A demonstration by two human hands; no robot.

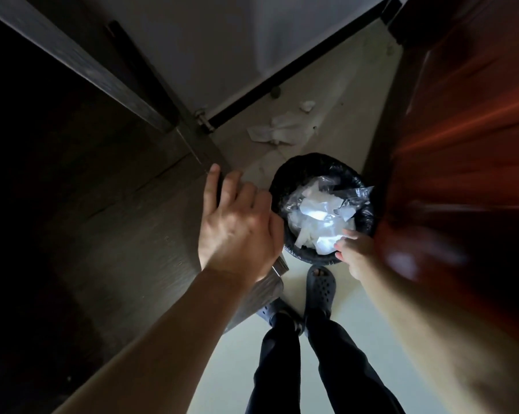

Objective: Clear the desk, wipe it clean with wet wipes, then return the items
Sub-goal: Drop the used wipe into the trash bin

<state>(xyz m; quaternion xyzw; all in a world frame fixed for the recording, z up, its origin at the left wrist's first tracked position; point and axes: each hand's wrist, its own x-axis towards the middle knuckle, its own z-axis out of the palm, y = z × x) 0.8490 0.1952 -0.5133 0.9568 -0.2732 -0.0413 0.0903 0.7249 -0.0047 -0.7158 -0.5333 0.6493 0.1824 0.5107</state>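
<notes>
A round black waste bin (285, 186) lined with a black bag stands on the pale floor, filled with crumpled white wipes (318, 216) and clear plastic. My right hand (355, 252) reaches down at the bin's near rim, fingertips touching the white wipes on top; whether it grips one is unclear. My left hand (237, 222) rests flat with fingers spread on the corner of the dark wooden desk (127, 222), holding nothing.
More crumpled white tissues (279, 130) lie on the floor beyond the bin, by a white wall with a black skirting. A reddish wooden door or cabinet (461, 144) rises on the right. My feet in dark clogs (319, 286) stand just before the bin.
</notes>
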